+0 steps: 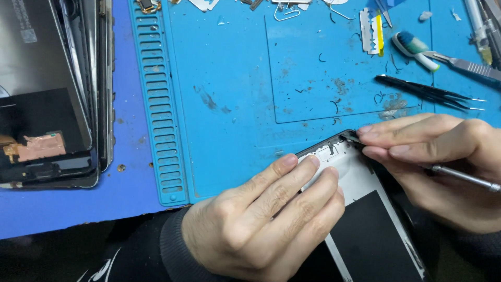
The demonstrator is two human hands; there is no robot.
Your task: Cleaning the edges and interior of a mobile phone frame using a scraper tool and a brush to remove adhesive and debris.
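Observation:
An opened tablet frame [365, 209], white inside with a black panel, lies tilted on the blue work mat [235, 78]. My left hand [266, 219] presses flat on its left upper edge, fingers together. My right hand [438, 156] grips a thin metal tool [464, 176] like a pen, its tip at the frame's top corner [350, 137]. The tip itself is hidden under my fingertips.
Black tweezers [428, 93], a toothbrush head [415, 48], a razor blade [369, 31] and a metal scalpel handle [469, 65] lie at the upper right. Stacked dismantled tablets [47, 104] sit at the left. Small parts and debris litter the mat's top edge.

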